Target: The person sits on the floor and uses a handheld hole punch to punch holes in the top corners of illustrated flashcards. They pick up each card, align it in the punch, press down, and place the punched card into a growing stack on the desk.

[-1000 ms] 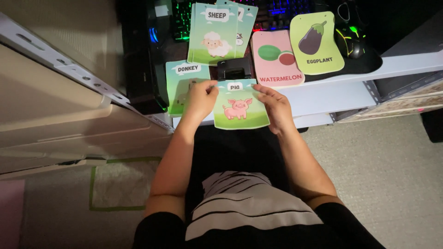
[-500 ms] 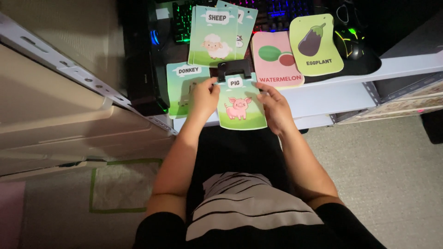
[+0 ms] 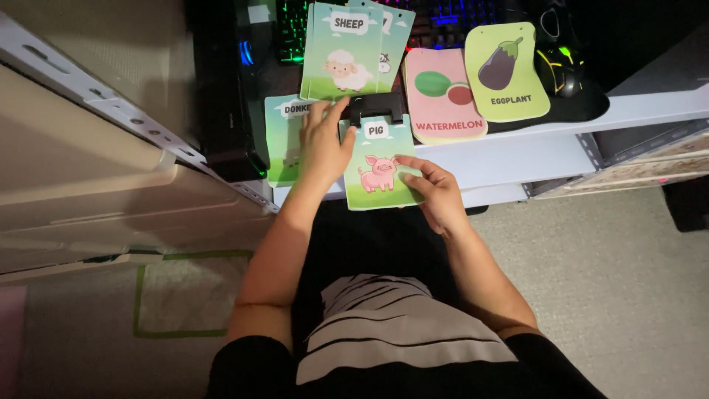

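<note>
Your left hand point(image 3: 323, 144) and right hand point(image 3: 434, 188) both grip the pig card point(image 3: 380, 166) | sheep card point(image 3: 341, 52), melon card point(image 3: 443, 100), eggplant card point(image 3: 506, 74) already laid out; pig card unplaced

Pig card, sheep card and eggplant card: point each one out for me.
Pig card point(image 3: 380, 177): head view, on the pig drawing.
Sheep card point(image 3: 344, 68): head view, on the sheep drawing.
Eggplant card point(image 3: 502, 66): head view, on the eggplant drawing.

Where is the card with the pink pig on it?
In the head view, the pig card sits mid-picture at the white desk edge, between the left hand and right hand, below the black clip.
</note>
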